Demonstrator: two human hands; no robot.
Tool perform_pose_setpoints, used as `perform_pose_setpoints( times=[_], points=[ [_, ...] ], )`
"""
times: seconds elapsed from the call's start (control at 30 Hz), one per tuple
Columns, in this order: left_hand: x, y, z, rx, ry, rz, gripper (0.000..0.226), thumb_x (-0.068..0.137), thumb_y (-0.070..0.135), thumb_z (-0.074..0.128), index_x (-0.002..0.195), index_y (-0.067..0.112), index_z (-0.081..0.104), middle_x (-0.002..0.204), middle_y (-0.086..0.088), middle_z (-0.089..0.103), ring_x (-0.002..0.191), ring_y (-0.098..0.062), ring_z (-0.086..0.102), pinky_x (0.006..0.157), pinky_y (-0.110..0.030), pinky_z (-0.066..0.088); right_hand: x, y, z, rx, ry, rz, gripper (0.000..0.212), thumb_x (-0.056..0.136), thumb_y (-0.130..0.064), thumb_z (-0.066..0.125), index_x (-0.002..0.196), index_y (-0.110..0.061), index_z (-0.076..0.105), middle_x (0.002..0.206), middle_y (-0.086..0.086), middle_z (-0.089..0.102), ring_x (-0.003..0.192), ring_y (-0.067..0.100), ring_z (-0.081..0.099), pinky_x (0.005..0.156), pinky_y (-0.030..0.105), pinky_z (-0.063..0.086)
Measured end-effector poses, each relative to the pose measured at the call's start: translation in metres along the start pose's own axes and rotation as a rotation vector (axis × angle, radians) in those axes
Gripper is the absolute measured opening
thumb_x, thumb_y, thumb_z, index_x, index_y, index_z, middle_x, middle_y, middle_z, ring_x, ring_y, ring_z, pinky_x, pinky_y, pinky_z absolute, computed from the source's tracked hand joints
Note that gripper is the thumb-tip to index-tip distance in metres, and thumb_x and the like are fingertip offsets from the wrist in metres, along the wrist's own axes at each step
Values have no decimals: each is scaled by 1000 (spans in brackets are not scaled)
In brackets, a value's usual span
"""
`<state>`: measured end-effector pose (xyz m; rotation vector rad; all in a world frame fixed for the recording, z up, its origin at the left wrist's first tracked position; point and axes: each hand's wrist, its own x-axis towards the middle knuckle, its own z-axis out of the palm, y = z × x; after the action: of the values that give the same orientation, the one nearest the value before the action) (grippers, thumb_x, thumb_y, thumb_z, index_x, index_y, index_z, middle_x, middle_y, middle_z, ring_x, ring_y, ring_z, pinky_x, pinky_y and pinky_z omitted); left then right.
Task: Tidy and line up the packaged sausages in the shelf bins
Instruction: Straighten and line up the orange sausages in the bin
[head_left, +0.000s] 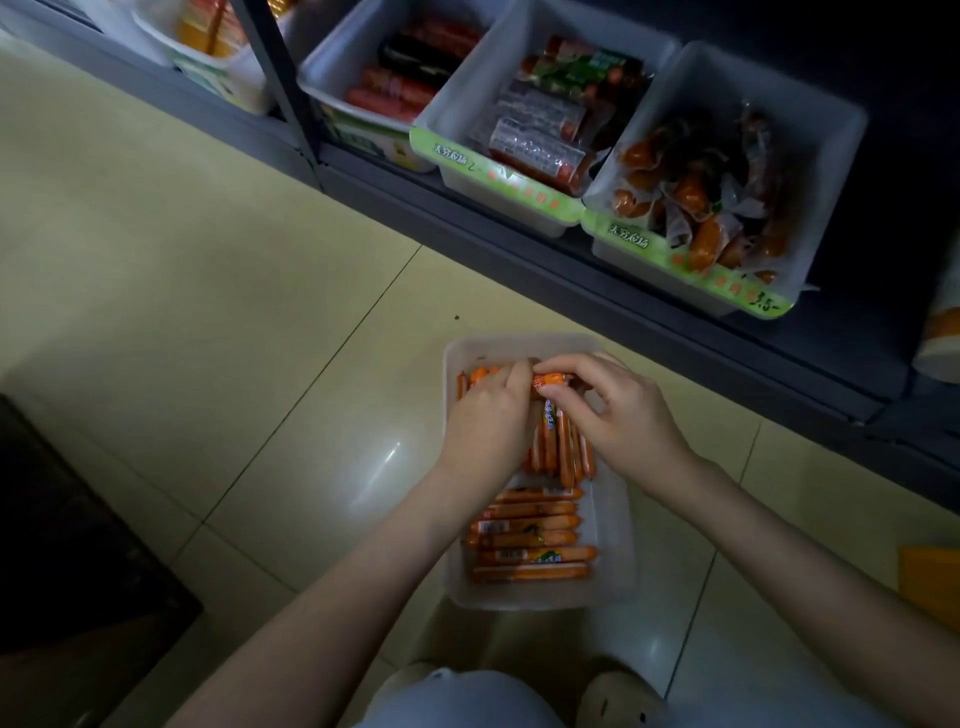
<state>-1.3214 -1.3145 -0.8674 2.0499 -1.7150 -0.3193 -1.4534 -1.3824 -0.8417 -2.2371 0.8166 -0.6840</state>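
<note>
1. On the tiled floor (208, 260), just in front of the person, sits a clear bin (618, 519) of orange sausages (524, 540). The nearer ones lie crosswise in a row and the farther ones lie lengthwise.
2. The left hand (488, 421) and right hand (628, 415) meet at the bin's far end. Their curled fingers pinch one sausage (549, 380) crosswise between them.
3. Beyond, a low dark shelf (519, 247) carries three more bins: a left bin (332, 57) of red sausages, a middle bin (467, 104) of flat packs, and a right bin (831, 156) of jumbled small orange sausages.
</note>
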Motion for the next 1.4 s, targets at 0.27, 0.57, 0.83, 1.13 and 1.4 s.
perform_pose_setpoints(
  times=[0.27,0.57,0.83,1.13,1.4],
  points=[
    [0,9,-39,-408,-259,78,17,94,25,57,82,29,45,68,11,53,63,-5,51,56,-18,33,7,-22,-13,564,-57,179,11,88,-19,58,90,-10,65,81,-1,65,76,7,61,71,19,48],
    [-14,12,-61,-775,-409,-85,20,97,23,52,78,29,49,52,13,50,48,2,44,51,-18,36,12,-26,-18,801,-120,328,25,91,-24,51,88,-6,67,73,2,66,65,10,57,62,18,48],
    [-13,12,-68,-348,-202,64,36,95,52,31,95,19,47,72,5,54,64,-7,50,57,-18,36,15,-32,-29,786,-104,312,12,95,-10,48,92,-8,60,77,1,69,73,13,67,71,22,55],
    [-12,2,-58,-78,59,87,53,92,53,24,107,14,57,93,-4,63,80,-24,61,59,-37,50,18,-28,-20,487,-86,409,23,101,-12,42,83,-14,57,69,5,63,64,18,63,65,33,53],
    [-11,-3,-53,-145,50,57,49,94,53,31,111,16,58,96,-3,63,83,-23,60,63,-32,46,23,-25,-15,769,-155,491,24,101,-9,38,83,-7,54,64,0,57,57,9,52,54,21,45]
  ],
)
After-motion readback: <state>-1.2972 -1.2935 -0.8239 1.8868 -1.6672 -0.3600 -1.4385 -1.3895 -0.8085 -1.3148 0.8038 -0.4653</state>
